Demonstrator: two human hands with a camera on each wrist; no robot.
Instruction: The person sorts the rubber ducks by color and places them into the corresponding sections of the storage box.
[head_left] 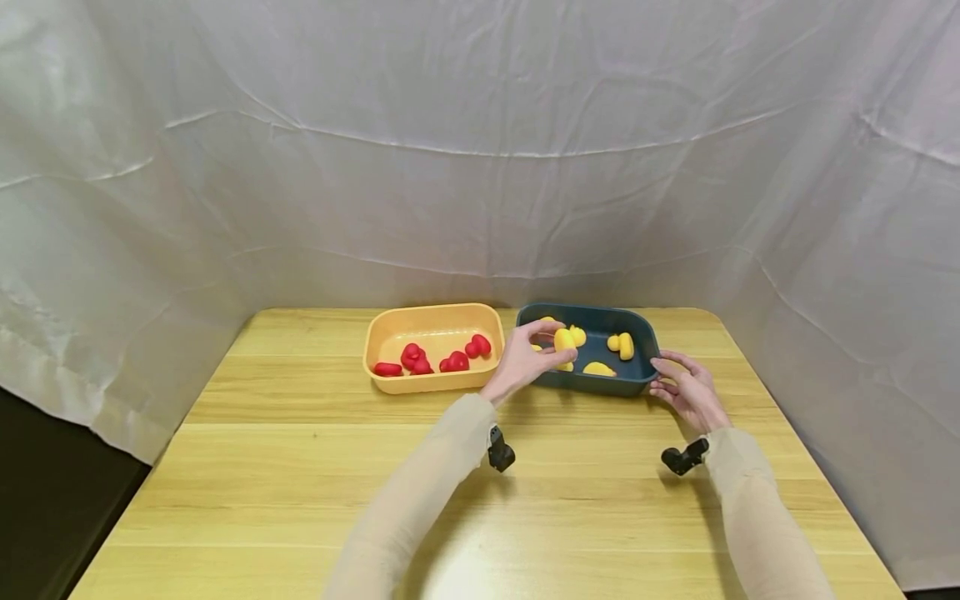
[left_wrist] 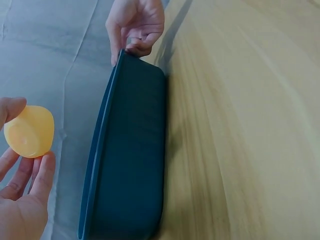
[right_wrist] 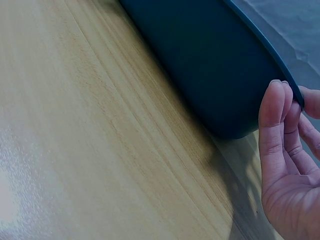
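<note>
My left hand (head_left: 521, 358) pinches a yellow toy duck (head_left: 565, 340) between thumb and fingers, over the left part of the dark blue bin (head_left: 581, 382). In the left wrist view the held duck (left_wrist: 30, 131) shows its smooth, rounded underside, above the level of the bin's rim. Several more yellow ducks (head_left: 621, 345) lie inside this bin, some partly hidden by the hand. At the bin's right front corner my right hand (head_left: 692, 390) grips the rim; the right wrist view shows fingers (right_wrist: 272, 125) on both sides of the rim.
A light orange bin (head_left: 431, 383) stands just left of the blue one, with several red toy ducks (head_left: 454, 362) in it. Both bins are at the back of the wooden table (head_left: 315, 483), close to a hanging pale curtain (head_left: 480, 208) that encloses the back and sides.
</note>
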